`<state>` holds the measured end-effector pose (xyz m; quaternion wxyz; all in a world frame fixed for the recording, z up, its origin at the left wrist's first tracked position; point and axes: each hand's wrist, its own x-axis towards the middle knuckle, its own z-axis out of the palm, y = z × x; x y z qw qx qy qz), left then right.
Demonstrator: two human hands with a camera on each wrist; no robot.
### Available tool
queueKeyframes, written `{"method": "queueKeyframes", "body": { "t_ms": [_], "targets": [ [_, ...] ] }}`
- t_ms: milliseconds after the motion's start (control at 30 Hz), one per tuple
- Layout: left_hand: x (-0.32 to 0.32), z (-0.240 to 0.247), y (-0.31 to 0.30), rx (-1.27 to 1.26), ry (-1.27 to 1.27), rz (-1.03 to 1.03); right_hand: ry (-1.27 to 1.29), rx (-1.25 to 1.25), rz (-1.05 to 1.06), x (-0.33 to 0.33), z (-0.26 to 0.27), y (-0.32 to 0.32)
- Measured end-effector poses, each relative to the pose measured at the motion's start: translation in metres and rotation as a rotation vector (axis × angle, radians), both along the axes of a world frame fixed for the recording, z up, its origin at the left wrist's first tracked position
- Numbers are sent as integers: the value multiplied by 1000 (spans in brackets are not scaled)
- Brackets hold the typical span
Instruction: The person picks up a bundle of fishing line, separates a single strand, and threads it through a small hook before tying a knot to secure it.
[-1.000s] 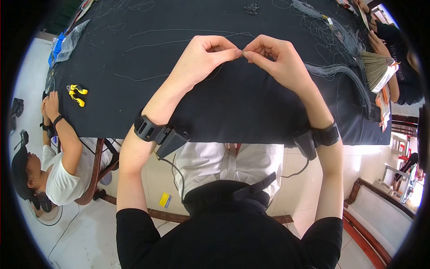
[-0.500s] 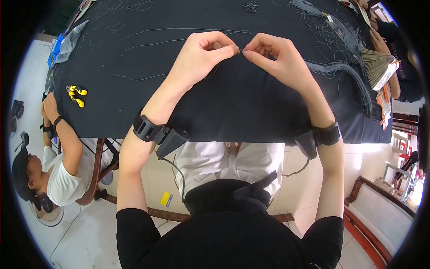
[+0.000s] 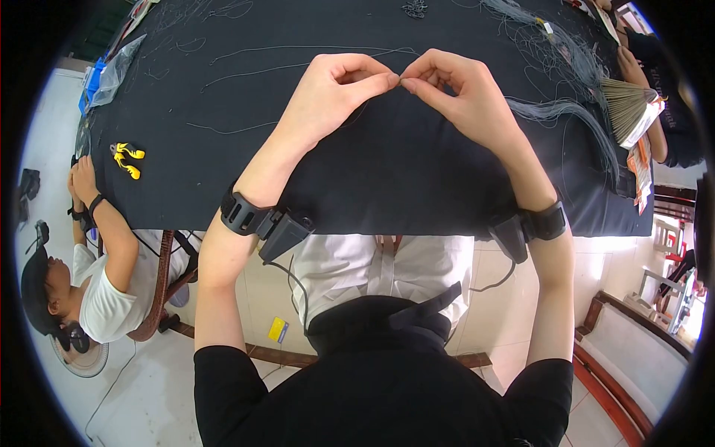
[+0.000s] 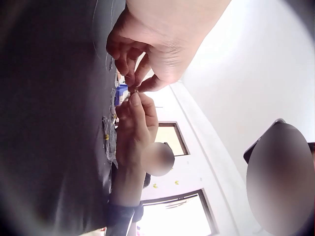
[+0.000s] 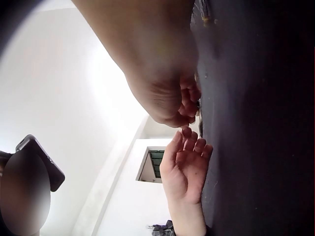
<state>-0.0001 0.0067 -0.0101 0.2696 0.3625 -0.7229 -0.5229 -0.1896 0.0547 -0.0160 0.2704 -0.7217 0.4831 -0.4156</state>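
Over the black-covered table, my left hand [image 3: 331, 97] pinches a thin grey cord between thumb and forefinger. The right hand [image 3: 465, 93] faces it, thumb and forefinger pinched at the same spot, so the fingertips of both hands meet. Lengths of grey cord [image 3: 253, 72] trail left across the cloth from behind the left hand. In the left wrist view the right hand [image 4: 135, 123] comes up from below to the left fingertips. The right wrist view has the left hand [image 5: 184, 169] with its other fingers loosely bent. The bit of cord between the fingertips is mostly hidden.
A bundle of grey strands [image 3: 573, 59] lies at right, beside a fanned stack of thin strips [image 3: 629, 112]. Yellow-handled pliers [image 3: 128, 159] lie at left. A small dark coil [image 3: 415, 9] sits at the far edge. Other people sit at both sides.
Half a second ago a small gap opened between the two hands' fingertips; now they meet again. Both hands have shifted slightly away from the body.
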Motion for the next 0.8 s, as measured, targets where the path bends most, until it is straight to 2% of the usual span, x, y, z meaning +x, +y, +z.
{"method": "queueKeyframes", "body": {
  "t_ms": [333,533,800],
  "targets": [
    [-1,1,1,-23,-25,-8,43,-50,16,0,1,1],
    [-2,-7,-2,-109,118,32,31,52,14,0,2,2],
    [1,-4,-2,-98,26,-15,-9,-40,15,0,-1,1]
  ]
}}
